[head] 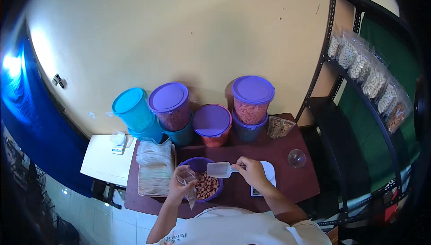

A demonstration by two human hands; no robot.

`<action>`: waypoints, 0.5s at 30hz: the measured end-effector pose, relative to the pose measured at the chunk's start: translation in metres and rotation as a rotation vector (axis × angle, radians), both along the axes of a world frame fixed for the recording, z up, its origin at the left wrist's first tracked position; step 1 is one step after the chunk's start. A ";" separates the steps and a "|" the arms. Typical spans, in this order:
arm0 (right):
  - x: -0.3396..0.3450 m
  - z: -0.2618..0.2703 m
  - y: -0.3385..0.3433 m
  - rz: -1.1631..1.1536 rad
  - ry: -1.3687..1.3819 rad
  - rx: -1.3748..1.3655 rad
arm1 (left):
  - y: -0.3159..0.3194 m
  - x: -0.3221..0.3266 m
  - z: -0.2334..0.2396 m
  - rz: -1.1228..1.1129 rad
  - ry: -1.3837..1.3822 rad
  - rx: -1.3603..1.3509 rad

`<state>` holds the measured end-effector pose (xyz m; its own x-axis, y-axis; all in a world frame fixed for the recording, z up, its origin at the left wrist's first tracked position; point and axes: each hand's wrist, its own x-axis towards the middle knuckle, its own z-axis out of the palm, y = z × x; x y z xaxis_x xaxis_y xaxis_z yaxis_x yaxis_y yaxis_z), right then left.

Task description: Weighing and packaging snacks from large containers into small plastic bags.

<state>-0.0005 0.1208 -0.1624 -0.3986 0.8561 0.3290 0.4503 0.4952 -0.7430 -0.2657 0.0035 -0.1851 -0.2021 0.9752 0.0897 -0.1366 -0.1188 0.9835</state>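
My left hand (181,186) holds a clear plastic bag (190,194) with its mouth spread, at the left rim of a purple tub (219,191). Brown pellet-like pieces (206,185) fill the lower part of that tub. Above the tub's far right side, my right hand (251,174) grips the handle of a translucent plastic scoop (219,170); I see nothing in its bowl. Partly under my right forearm lies a white kitchen scale (268,171) with a small display. Left of my left hand stands a long stack of flat clear bags (155,171) in a tray.
Lidded tubs in turquoise (131,103), purple (168,100) and red (215,140) line the wall. Pouches of snacks (280,127) and a clear round cup (296,158) are on the maroon table (289,186). A smaller scale (118,147) sits on a white table (101,157). Right is a metal rack (336,110).
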 end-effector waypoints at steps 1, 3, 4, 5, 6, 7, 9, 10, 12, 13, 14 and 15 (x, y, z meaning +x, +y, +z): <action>-0.003 -0.009 0.000 -0.002 -0.049 -0.044 | -0.003 -0.003 0.005 0.089 0.174 0.031; -0.011 -0.018 -0.002 0.028 -0.136 -0.001 | -0.010 -0.007 0.010 0.152 0.222 0.021; -0.016 -0.020 -0.004 0.054 -0.224 0.048 | -0.012 -0.012 0.008 0.234 0.349 0.028; -0.024 -0.023 -0.006 0.063 -0.223 0.048 | -0.014 -0.018 0.006 0.316 0.477 0.036; -0.033 -0.024 -0.007 0.077 -0.317 0.129 | -0.014 -0.024 0.003 0.348 0.508 0.033; -0.044 -0.025 -0.008 0.090 -0.410 0.211 | -0.016 -0.028 0.001 0.353 0.511 0.035; -0.065 -0.027 -0.011 0.126 -0.453 0.250 | -0.020 -0.034 0.002 0.354 0.559 -0.067; -0.075 -0.036 -0.008 0.191 -0.489 0.295 | -0.020 -0.036 0.004 0.354 0.563 -0.059; -0.097 -0.052 -0.005 0.289 -0.592 0.342 | -0.021 -0.041 0.004 0.342 0.623 -0.096; -0.106 -0.059 -0.005 0.288 -0.587 0.350 | -0.023 -0.046 0.000 0.346 0.628 -0.088; -0.116 -0.066 -0.005 0.334 -0.657 0.348 | -0.024 -0.052 -0.008 0.348 0.671 -0.099; -0.124 -0.076 -0.004 0.381 -0.729 0.345 | -0.025 -0.057 -0.014 0.350 0.713 -0.111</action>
<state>-0.1250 0.1170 -0.2379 -0.8465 0.5233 0.0974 0.5122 0.8506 -0.1186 -0.3229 -0.0215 -0.1992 -0.4283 0.8768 0.2187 0.5564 0.0651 0.8284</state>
